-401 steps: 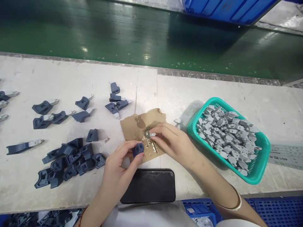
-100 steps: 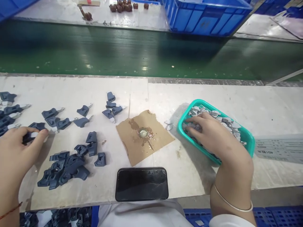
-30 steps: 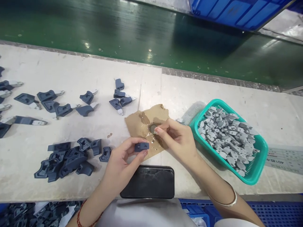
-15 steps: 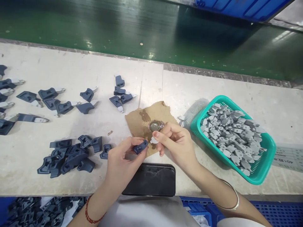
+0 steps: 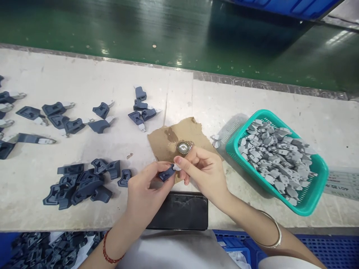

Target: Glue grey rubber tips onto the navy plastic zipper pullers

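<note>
My left hand [image 5: 147, 190] pinches a dark blue plastic part [image 5: 166, 173] over the lower edge of a brown paper piece [image 5: 159, 144]. Between the thumb and fingers of my right hand [image 5: 206, 170] is a small light grey piece [image 5: 176, 167], its tip touching the end of the blue part. Just beyond my right fingertips, a small round dish [image 5: 183, 147] with a beaded rim and liquid in it stands on the paper. A black phone [image 5: 182, 212] lies below both hands, partly covered by my left hand.
A green basket [image 5: 318, 186] of grey pieces stands right. Loose blue parts [image 5: 84, 185] are piled left; joined blue-and-grey parts [image 5: 74, 125] lie behind them. Two grey pieces [image 5: 215, 141] rest near the paper. A green surface [image 5: 112, 33] runs along the back.
My right hand has moved slightly left, bringing the grey piece from beside the blue part into contact with its end. The view has shifted a little.
</note>
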A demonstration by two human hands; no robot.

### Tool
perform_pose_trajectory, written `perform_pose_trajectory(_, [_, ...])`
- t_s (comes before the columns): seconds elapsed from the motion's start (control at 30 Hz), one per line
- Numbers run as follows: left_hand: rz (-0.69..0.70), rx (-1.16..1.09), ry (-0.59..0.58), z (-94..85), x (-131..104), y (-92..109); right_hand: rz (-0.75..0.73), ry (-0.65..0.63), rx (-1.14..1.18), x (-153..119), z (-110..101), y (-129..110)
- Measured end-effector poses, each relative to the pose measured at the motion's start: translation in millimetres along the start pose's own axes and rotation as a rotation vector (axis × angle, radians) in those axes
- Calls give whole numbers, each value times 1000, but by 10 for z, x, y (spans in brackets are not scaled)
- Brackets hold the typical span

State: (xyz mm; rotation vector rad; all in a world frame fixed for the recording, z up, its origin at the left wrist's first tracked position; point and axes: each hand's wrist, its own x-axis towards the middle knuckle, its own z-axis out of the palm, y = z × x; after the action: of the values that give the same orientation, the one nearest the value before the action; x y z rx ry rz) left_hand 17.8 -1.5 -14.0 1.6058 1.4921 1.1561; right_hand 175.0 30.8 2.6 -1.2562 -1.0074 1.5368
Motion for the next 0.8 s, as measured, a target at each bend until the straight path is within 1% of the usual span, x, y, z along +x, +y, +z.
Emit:
perform_pose_trajectory(0.1, [32,20,8,7,-5,1,12,10,-19,-20,13,-5])
perform_pose_trajectory(0.3, [70,53,11,-2,-14,8,-23,32,-116,-63,38,18])
perform_pose_trajectory(0.47, [24,45,-19,-17,-26,28,-81,57,-262,-96,49,12])
perform_pose_trajectory(0.57, [18,17,-12,-40,-10,49,-90,54,-270,-84,39,-12])
perform_pose_trajectory(0.63, [-37,-53,-35,-67,25,71,-60,52,-204,-57,22,-28])
perform_pose_trajectory(0.67, [-86,-111,-69,-82,48,82,-42,53,-157,-40,13,-35])
perform_pose_trajectory(0.8, [-291,-367,-269,-118,124,103,4,37,-8,11,-3,-47])
